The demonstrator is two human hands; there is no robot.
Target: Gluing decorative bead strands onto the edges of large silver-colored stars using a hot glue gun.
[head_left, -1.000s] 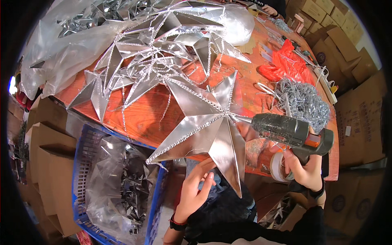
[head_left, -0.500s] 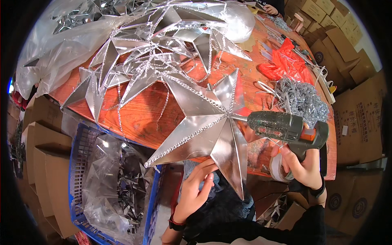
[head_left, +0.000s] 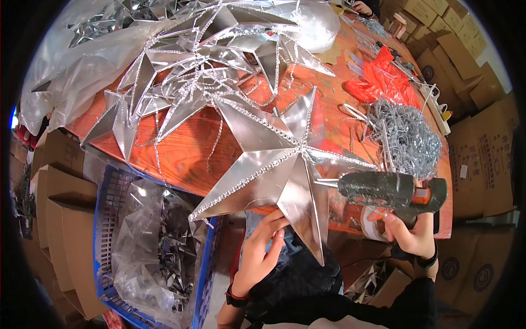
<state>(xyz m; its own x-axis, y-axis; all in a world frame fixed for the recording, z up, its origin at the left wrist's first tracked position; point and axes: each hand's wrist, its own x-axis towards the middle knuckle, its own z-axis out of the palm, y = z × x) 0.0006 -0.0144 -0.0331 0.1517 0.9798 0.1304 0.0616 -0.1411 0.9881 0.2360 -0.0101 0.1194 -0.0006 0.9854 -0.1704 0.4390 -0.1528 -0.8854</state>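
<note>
A large silver foil star [head_left: 274, 159] with beaded edges lies over the near edge of the orange table [head_left: 186, 153]. My left hand [head_left: 263, 247] grips the star's lower point from beneath. My right hand [head_left: 408, 233] holds a dark glue gun [head_left: 392, 191] whose nozzle touches the star's right side near its centre. A roll of tape [head_left: 372, 225] sits just under the gun.
Several finished silver stars [head_left: 208, 60] and clear plastic bags [head_left: 71, 71] cover the table's far part. A tangle of silver bead chain [head_left: 408, 137] and red plastic [head_left: 383, 82] lie right. A blue crate [head_left: 109, 241] of foil pieces stands lower left. Cardboard boxes [head_left: 482, 153] surround the table.
The star and glue gun have shifted slightly left and down together. My left hand stays under the star's lower point.
</note>
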